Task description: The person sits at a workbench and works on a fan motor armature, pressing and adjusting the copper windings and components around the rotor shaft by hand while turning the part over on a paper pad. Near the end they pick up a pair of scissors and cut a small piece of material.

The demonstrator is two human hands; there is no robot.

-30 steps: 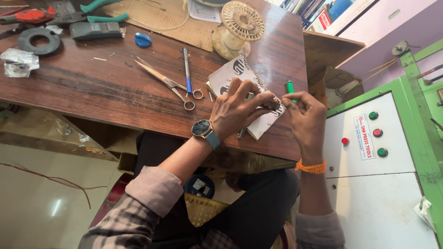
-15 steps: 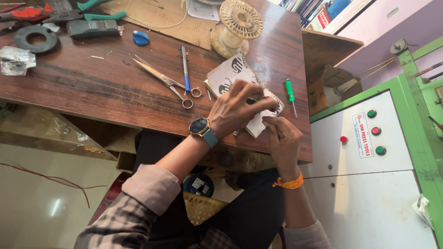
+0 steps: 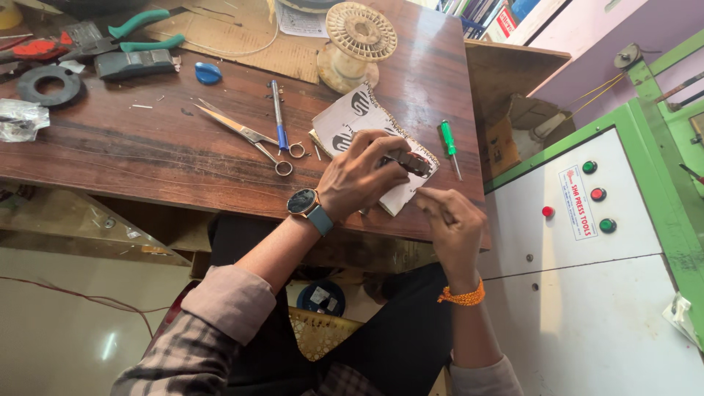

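Note:
My left hand [image 3: 358, 178], with a watch on its wrist, grips a small dark part with a red spot [image 3: 412, 162] and holds it over a white printed card [image 3: 345, 121] near the front edge of the wooden table [image 3: 147, 158]. My right hand [image 3: 453, 220] hovers just off the table edge, right of and below that part. Its fingertips are pinched together and nothing shows between them. A green-handled screwdriver [image 3: 448, 144] lies on the table just beyond the right hand, untouched.
Scissors [image 3: 249, 136] and a blue pen [image 3: 278, 119] lie left of the card. Behind are a wire spool [image 3: 360, 35], green-handled pliers [image 3: 139, 33], a black ring [image 3: 48, 84] and a blue cap [image 3: 207, 72]. A green and white cabinet [image 3: 587, 293] with buttons stands at the right.
My right hand put the green screwdriver down on the table and drew back toward me. The left hand kept hold of the small part over the card.

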